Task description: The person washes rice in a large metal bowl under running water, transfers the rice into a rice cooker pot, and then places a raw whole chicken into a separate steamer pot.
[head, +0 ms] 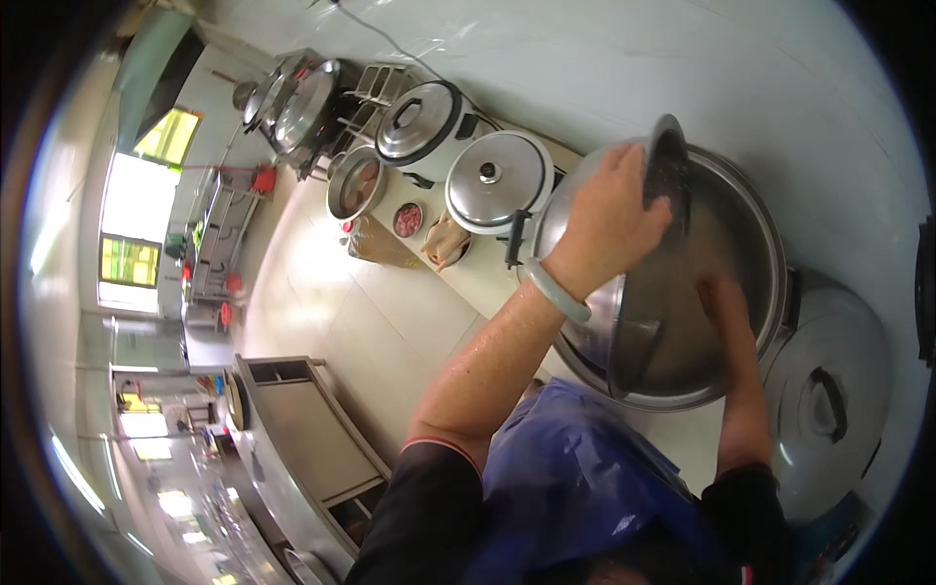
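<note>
My left hand (pixel 610 208), with a pale bangle at the wrist, grips the upper rim of a large metal basin (pixel 647 329). The basin is tilted steeply over a big round metal pot (pixel 768 219), its inner side facing right. My right hand (pixel 722 296) reaches into the pot beside the basin's inner side. It is blurred, and its fingers do not show clearly. Cloudy, greyish liquid seems to fill the pot's interior, though blur hides detail. A lidded pot (pixel 501 179) with a black knob stands just left of the basin.
A lidded cooker (pixel 420 124), a pan of liquid with brownish pieces (pixel 358 183), a bowl of chopped meat (pixel 408 219), a plucked bird (pixel 446 240) and a large oil bottle (pixel 380 243) stand further left. A big grey lid (pixel 833 395) lies at right, near the wall.
</note>
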Tool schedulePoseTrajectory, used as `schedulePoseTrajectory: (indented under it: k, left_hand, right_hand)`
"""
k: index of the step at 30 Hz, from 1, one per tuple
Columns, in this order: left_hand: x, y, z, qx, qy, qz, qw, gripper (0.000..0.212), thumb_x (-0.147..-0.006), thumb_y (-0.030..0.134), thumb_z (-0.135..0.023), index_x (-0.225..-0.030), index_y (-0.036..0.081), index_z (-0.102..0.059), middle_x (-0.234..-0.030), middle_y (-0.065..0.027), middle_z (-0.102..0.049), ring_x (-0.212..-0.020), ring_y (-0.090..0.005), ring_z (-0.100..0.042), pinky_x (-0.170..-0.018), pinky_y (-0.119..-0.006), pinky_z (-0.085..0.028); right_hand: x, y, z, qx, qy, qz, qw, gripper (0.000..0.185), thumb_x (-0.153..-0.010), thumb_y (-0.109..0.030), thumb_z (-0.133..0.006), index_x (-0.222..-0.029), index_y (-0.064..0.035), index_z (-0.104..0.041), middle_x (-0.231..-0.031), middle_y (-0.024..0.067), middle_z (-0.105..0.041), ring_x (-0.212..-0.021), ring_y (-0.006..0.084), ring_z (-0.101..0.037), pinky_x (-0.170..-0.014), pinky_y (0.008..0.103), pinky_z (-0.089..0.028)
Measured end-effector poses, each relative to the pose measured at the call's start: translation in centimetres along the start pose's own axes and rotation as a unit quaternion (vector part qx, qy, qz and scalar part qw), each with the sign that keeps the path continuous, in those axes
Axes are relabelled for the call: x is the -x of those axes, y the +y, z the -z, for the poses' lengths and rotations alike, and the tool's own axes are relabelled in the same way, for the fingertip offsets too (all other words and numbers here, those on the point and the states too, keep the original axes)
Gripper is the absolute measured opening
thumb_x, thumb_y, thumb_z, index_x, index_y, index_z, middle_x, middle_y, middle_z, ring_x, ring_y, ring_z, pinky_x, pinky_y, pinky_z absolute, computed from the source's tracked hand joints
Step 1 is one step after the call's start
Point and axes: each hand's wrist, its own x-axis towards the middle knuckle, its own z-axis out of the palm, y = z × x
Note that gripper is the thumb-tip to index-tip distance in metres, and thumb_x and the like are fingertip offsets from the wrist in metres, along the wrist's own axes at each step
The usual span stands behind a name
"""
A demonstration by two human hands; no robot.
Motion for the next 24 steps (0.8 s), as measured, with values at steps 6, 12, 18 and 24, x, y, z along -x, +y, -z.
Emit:
schedulePoseTrajectory:
  k: [6,12,18,24]
  left_hand:
    - [6.1,-0.2,7.3,0.194,-0.140,0.047,0.970,0.058,-0.086,0.015,-0.065,-0.134,-0.007,-0.041,-0.132,-0.0254,-0.047,-0.090,-0.0322,-0.066,-0.078,-0.035,-0.054]
    - [11.3,-11.2,11.4,0.369,-0.172,0.185,0.894,0.043,-0.092,0.011,-0.060,-0.132,0.000,-0.050,-0.126,-0.0103,-0.057,-0.092,-0.0134,-0.063,-0.077,-0.026,-0.053]
    - [14.0,-26.3,13.7,0.405,-0.174,0.281,0.853,0.042,-0.095,0.016,-0.057,-0.135,0.004,-0.050,-0.123,-0.0062,-0.061,-0.098,-0.0125,-0.062,-0.081,-0.026,-0.050]
    - [16.1,-42.6,14.9,0.327,-0.185,0.347,0.859,0.032,-0.092,0.017,-0.061,-0.120,0.002,-0.060,-0.102,-0.0085,-0.070,-0.086,-0.0145,-0.067,-0.073,-0.029,-0.053]
  right_hand:
    - [6.5,0.4,6.8,-0.108,0.229,-0.052,0.966,0.025,-0.090,-0.007,-0.057,-0.114,-0.0058,-0.064,-0.112,0.0116,-0.065,-0.103,0.0308,-0.062,-0.091,0.0394,-0.047]
    - [10.8,-11.2,15.7,-0.225,0.433,-0.016,0.873,0.029,-0.094,0.001,-0.049,-0.122,0.0045,-0.057,-0.124,0.0155,-0.059,-0.113,0.0273,-0.057,-0.098,0.0352,-0.044]
    - [10.6,-31.6,14.0,-0.280,0.335,0.290,0.852,0.013,-0.088,-0.003,-0.058,-0.097,0.0022,-0.065,-0.098,0.0178,-0.064,-0.084,0.0300,-0.062,-0.073,0.0407,-0.050]
    - [-8.2,-46.8,-1.4,-0.228,0.073,0.163,0.957,0.048,-0.084,-0.010,-0.067,-0.128,-0.0038,-0.051,-0.123,0.0182,-0.050,-0.093,0.0315,-0.060,-0.078,0.0377,-0.052]
